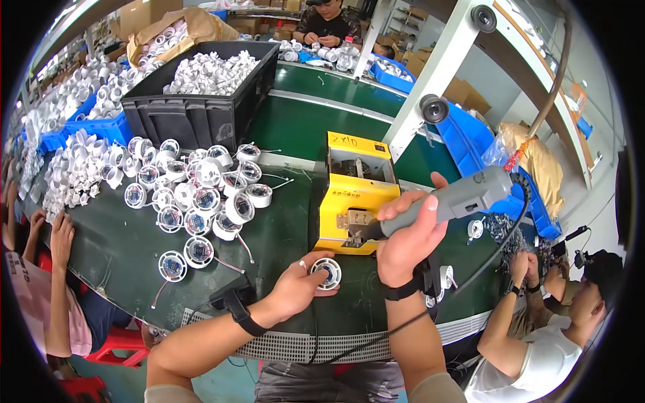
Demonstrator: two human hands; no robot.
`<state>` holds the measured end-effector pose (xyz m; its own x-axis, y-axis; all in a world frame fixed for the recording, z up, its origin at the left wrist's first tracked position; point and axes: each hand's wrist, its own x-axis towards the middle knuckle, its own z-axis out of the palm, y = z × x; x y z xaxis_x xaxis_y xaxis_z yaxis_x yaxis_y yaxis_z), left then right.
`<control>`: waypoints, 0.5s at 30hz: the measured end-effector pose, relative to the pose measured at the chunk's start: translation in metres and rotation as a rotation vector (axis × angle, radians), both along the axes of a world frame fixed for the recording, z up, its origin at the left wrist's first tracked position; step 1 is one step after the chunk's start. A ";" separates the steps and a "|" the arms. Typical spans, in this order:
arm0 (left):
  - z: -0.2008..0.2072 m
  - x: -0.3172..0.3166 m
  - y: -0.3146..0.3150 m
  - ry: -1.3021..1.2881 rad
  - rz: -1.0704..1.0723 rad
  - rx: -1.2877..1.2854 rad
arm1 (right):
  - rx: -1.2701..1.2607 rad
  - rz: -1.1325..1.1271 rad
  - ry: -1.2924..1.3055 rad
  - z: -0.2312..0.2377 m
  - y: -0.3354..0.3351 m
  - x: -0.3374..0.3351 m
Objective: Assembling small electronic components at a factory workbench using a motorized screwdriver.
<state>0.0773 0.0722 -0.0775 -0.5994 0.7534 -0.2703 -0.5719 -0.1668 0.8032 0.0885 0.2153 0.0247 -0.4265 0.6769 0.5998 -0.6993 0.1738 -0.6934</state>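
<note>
yellow machine [355,195]: its front slot hidden behind tool tip | grey electric screwdriver [449,201]: gripped by right hand [405,242]; bit unseen | round white part [326,273]: on green table [282,228], pinned under left hand [295,285]; fingers partly cover it

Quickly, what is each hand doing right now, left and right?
Left hand: fingers closed on a round white part on the green table.
Right hand: closed around a grey electric screwdriver.

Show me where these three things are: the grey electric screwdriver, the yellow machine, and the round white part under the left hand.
grey electric screwdriver [463,198], head view, middle of its grey body.
yellow machine [349,195], head view, yellow front face.
round white part [328,272], head view, its round top beside the left hand's fingers.
</note>
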 end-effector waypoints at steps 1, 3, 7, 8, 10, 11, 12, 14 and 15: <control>-0.001 -0.001 0.000 -0.002 0.000 0.003 | -0.012 -0.026 -0.033 0.001 0.002 -0.001; -0.002 -0.003 0.000 -0.015 0.024 -0.046 | 0.055 -0.044 -0.052 -0.005 0.008 -0.004; -0.001 -0.003 0.001 -0.009 0.026 -0.045 | 0.124 -0.077 -0.107 -0.007 0.007 -0.006; 0.000 -0.003 0.002 -0.015 0.027 -0.052 | 0.123 -0.078 -0.108 -0.007 0.007 -0.007; 0.001 -0.003 0.002 -0.022 0.025 -0.060 | 0.123 -0.076 -0.123 -0.009 0.007 -0.007; 0.001 -0.003 0.002 -0.020 0.023 -0.061 | 0.122 -0.079 -0.124 -0.010 0.007 -0.008; 0.001 -0.003 0.003 -0.017 0.021 -0.061 | 0.144 -0.072 -0.123 -0.012 0.007 -0.009; 0.001 -0.004 0.002 -0.017 0.022 -0.064 | 0.162 -0.066 -0.124 -0.014 0.007 -0.010; 0.001 -0.004 0.001 -0.015 0.024 -0.064 | 0.193 -0.063 -0.126 -0.014 0.007 -0.010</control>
<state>0.0736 0.0737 -0.0766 -0.6122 0.7199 -0.3270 -0.5807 -0.1287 0.8039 0.0786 0.2227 0.0108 -0.4666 0.5824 0.6657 -0.5929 0.3526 -0.7240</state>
